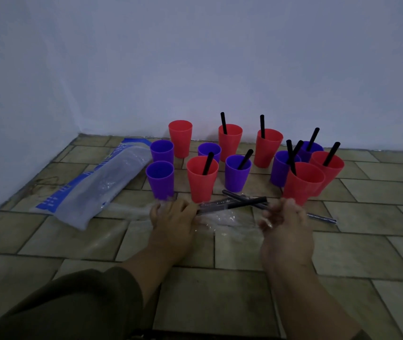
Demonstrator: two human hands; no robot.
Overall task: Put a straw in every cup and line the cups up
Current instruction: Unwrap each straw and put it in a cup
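Note:
Several red and purple cups stand in a loose cluster on the tiled floor near the wall. Black straws stick out of most of them, such as the front red cup (202, 179) and the purple cup (237, 173) beside it. The far-left red cup (180, 138) and the purple cups on the left (160, 179) hold none. My left hand (174, 214) grips one end of a black straw in a clear wrapper (232, 203). My right hand (285, 217) pinches its other end. More wrapped straws (323, 219) lie on the floor under my hands.
A large clear plastic bag with blue print (92, 182) lies on the floor to the left of the cups. Crumpled clear wrapping (225, 220) lies between my hands. The wall runs close behind the cups. Open floor tiles stretch to the right and in front.

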